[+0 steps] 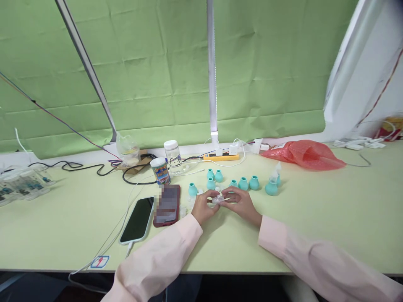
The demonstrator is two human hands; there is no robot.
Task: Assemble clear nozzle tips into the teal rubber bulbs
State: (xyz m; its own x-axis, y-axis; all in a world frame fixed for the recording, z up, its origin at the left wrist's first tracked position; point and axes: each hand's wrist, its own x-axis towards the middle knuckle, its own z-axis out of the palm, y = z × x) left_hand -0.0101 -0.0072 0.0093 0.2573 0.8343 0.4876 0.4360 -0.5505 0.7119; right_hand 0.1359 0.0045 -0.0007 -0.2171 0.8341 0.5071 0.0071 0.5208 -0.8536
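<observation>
Table (63,218), clear part (218,200) between hands

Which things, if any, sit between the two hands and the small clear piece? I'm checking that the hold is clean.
Nothing visible does. The left hand and right hand both pinch the small clear piece directly, just above the table. The teal bulbs stand behind it, apart from the fingers.

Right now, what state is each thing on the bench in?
Left hand: grip closed on the small clear part.
Right hand: grip closed on the same part.
Teal bulbs: upright, loose on the table.
Phone: screen dark, cable plugged in.
White-capped jar: upright, cap on.
Printed can: upright.
Red plastic bag: crumpled, lying flat.
</observation>
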